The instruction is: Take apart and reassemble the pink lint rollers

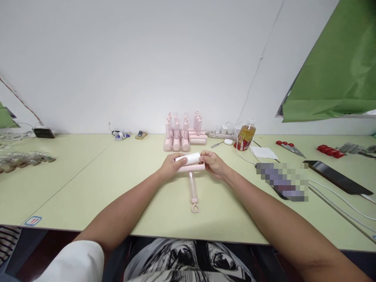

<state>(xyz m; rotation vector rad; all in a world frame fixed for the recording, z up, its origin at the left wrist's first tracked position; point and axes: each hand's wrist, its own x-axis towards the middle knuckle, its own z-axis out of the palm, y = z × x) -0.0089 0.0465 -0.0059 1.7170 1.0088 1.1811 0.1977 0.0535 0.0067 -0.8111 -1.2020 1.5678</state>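
A pink lint roller [193, 187] lies in front of me, its clear handle pointing toward me and ending in a heart-shaped ring. At its far end is the white roll [192, 158], just above the pink head bar. My left hand [172, 165] is closed around the left end of the roll and bar, thumb on the white surface. Fingertips of my right hand [215, 163] pinch the roll's right end; exactly what edge they grip is too small to tell. Beyond my hands stand several finished-looking pink lint rollers [176, 135] in a group, handles up.
Right of the group are a power strip [221, 135], a white earphone case [228, 141], a bottle of amber liquid [246, 135] and a paper sheet [264, 153]. Nearer on the right lie a dark phone [337, 177] and white cables. Red-handled tools [289, 147] sit farther back.
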